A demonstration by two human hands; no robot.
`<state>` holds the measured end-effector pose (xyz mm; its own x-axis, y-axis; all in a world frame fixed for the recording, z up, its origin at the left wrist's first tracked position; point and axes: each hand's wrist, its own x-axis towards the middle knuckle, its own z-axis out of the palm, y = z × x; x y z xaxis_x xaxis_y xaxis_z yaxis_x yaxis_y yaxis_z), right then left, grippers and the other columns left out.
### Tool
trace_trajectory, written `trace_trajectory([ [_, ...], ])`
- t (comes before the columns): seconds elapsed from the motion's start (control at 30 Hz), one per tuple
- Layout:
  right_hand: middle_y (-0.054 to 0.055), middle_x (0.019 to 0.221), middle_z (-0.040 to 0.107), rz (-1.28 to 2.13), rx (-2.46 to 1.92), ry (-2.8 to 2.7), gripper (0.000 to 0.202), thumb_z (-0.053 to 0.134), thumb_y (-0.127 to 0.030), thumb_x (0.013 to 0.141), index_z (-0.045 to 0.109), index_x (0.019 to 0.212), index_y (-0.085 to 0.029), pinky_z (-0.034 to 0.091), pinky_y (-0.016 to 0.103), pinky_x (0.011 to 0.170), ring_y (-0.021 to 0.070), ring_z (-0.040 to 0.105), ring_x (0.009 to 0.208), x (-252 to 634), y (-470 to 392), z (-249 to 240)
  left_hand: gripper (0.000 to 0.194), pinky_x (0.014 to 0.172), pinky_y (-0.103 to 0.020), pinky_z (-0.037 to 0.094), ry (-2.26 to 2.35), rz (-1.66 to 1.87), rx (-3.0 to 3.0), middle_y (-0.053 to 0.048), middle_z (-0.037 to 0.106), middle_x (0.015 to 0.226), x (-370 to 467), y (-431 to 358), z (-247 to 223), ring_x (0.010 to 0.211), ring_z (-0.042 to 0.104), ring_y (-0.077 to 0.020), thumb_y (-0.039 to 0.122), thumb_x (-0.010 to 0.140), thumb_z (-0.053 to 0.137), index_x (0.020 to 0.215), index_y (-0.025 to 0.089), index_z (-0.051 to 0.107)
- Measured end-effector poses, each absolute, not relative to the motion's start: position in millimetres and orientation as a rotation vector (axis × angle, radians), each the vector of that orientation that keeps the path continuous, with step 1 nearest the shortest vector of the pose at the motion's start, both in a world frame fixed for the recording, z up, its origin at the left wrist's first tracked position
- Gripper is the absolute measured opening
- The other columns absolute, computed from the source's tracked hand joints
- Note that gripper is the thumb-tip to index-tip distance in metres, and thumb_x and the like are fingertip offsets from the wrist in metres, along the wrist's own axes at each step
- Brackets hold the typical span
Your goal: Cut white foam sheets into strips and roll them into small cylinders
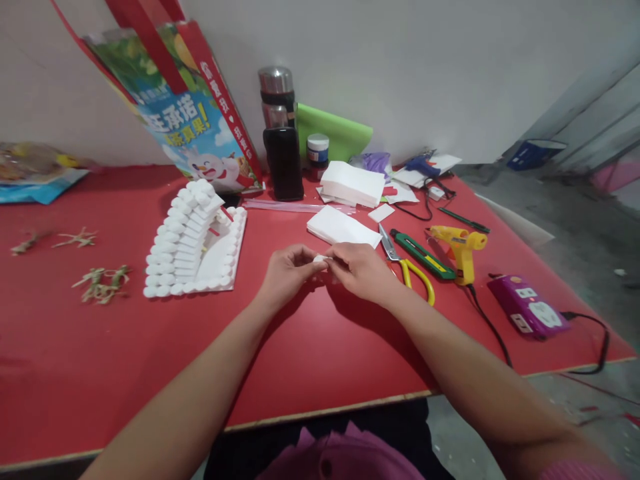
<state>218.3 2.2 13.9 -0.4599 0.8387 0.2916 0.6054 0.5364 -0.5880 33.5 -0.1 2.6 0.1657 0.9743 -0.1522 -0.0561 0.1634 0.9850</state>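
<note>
Nearest, on the red table (320, 360), a purple power socket box (529, 308) sits well to the right of the scissors (407, 263), which lie with their blades pointing away.

Just left of the scissors, both hands meet over the table. The left hand (293, 270) pinches a small white piece (321, 259) between thumb and forefinger. The right hand (359, 270) brings thumb and forefinger together at the piece's other side; its remaining fingers are curled, and exactly how they sit I cannot tell.

A green cutter knife (423, 254) lies just right of the scissors, with a yellow glue gun (461, 248) beyond it. Well left of the scissors stands a white stepped model (187, 247); farther left lie knotted straw-like figures (103, 285).

Beyond the scissors and to their left come a white paper stack (344, 228), a black phone (284, 165) upright before a metal flask (277, 83), and a colourful bag (185, 110) against the wall.
</note>
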Motion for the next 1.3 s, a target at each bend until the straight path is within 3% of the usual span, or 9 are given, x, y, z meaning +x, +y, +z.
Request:
trace_trajectory([
  [0.27,0.010,0.083,0.074,0.610,-1.230,-2.232,0.022,0.052,-0.016,0.102,0.071,0.092,-0.013,0.042,0.030,0.072,0.0197,0.066,0.076,216,4,12,0.034,0.046,-0.027,0.052,1.090,1.036,1.167,-0.004,0.070,0.065,36,0,2,0.052,0.064,-0.0156,0.038,0.068,0.087,0.087,0.013,0.075],
  [0.4,0.006,0.079,0.075,0.719,-1.285,-2.102,0.017,0.058,-0.015,0.099,0.072,0.089,-0.015,0.045,0.029,0.070,0.0179,0.068,0.073,215,3,13,0.031,0.044,-0.026,0.049,1.093,1.046,1.207,-0.003,0.069,0.063,35,-2,4,0.051,0.060,-0.0143,0.039,0.070,0.085,0.084,0.013,0.074],
  [0.63,0.003,0.082,0.077,0.906,-1.237,-1.857,0.004,0.064,-0.020,0.094,0.068,0.092,-0.020,0.053,0.030,0.068,0.0175,0.071,0.070,216,0,13,0.022,0.055,-0.025,0.049,1.083,1.088,1.376,-0.001,0.068,0.065,35,-2,5,0.056,0.057,-0.0119,0.034,0.075,0.083,0.080,0.015,0.075],
  [0.83,0.001,0.072,0.075,1.263,-1.198,-1.653,0.005,0.068,-0.025,0.091,0.069,0.089,-0.020,0.058,0.032,0.065,0.0175,0.073,0.062,217,2,17,0.020,0.053,-0.024,0.042,1.139,1.115,1.509,-0.001,0.069,0.068,32,-3,-1,0.057,0.055,-0.0116,0.034,0.081,0.079,0.083,0.015,0.074],
  [1.07,0.001,0.070,0.075,1.320,-1.178,-1.621,0.005,0.071,-0.024,0.087,0.069,0.088,-0.020,0.058,0.032,0.068,0.0175,0.074,0.065,218,0,24,0.023,0.057,-0.024,0.045,1.042,1.151,1.428,-0.002,0.069,0.069,30,-1,0,0.061,0.060,-0.0130,0.034,0.077,0.085,0.077,0.016,0.071],
  [1.3,0.000,0.081,0.072,1.397,-0.996,-1.604,0.017,0.075,-0.024,0.083,0.070,0.098,-0.018,0.056,0.029,0.066,0.0127,0.069,0.062,218,-4,35,0.043,0.045,-0.013,0.034,0.611,0.967,0.791,0.006,0.049,0.055,27,10,-9,0.044,0.030,-0.0008,0.043,0.067,0.096,0.071,0.014,0.066],
])
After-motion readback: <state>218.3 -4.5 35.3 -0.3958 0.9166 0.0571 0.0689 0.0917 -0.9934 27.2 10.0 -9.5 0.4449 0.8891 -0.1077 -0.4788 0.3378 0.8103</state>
